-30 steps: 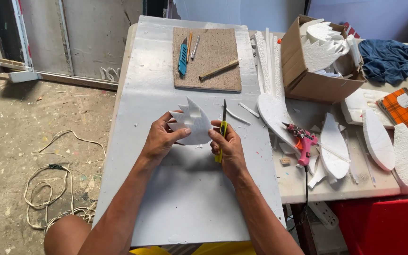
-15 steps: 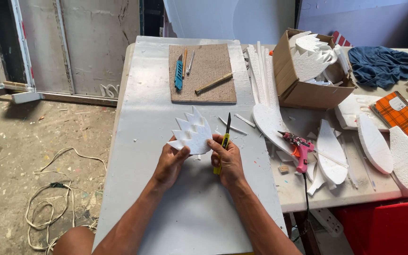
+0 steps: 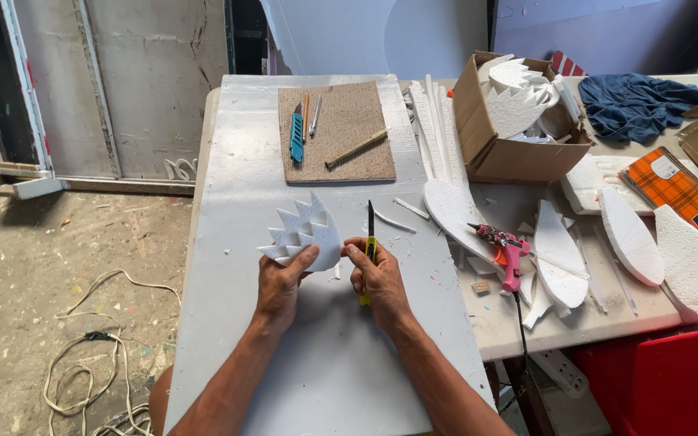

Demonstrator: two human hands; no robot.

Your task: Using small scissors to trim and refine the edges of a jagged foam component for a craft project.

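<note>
your left hand [image 3: 282, 282] holds a white foam piece [image 3: 304, 234] with pointy, jagged edges. your thumb and fingers pinch its bottom edge, and the points stick up and away from you. the foam piece is lifted just above the big white foam board [image 3: 236, 169] that covers the table in front of you.

your right hand [image 3: 377, 274] is closed around a yellow craft knife [image 3: 370, 242]. your fingers are curled tight on the handle, and the dark blade points up and away from you. your right thumb almost touches the foam piece, just beside your left thumb.

farther up the board lies a brown cork mat [image 3: 349, 121]. on it rest a blue cutter [image 3: 296, 137], a pencil [image 3: 305, 109], a pen [image 3: 315, 117] and a wooden stick [image 3: 355, 148].

to your right a pink glue gun [image 3: 506, 250] lies on the table, near some white leaf-shaped foam pieces [image 3: 559, 254]. behind them a cardboard box [image 3: 494, 137] holds more jagged foam shapes. a blue cloth [image 3: 636, 105] lies past the box, and an orange checked box [image 3: 680, 190] sits near the far right edge. a pale cord [image 3: 82, 355] is curled on the dirty floor to your left.
</note>
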